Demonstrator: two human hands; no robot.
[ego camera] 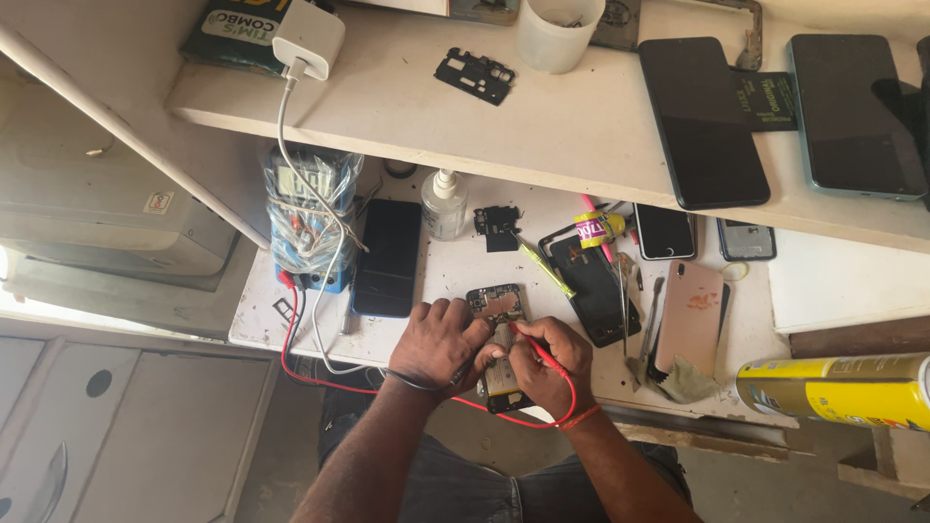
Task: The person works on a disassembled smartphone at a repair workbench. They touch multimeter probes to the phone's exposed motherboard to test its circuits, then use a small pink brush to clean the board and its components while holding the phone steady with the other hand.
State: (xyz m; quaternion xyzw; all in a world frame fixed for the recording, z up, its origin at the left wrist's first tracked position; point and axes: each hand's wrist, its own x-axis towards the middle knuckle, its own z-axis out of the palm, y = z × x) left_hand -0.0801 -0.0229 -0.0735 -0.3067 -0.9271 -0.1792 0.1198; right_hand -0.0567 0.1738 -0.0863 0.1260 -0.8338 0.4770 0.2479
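At the bench's front edge, my left hand (441, 341) steadies the opened phone (499, 339) while my right hand (550, 366) pinches the red probe (536, 349); a slip could bridge contacts, or the phone could tip off.

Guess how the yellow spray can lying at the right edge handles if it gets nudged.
The yellow spray can lies on its side, so it would probably roll rather than tip. It sits near the bench edge, so a roll could drop it. Its smooth, glossy wall looks slippery to pinch; how full or heavy it is cannot be told.
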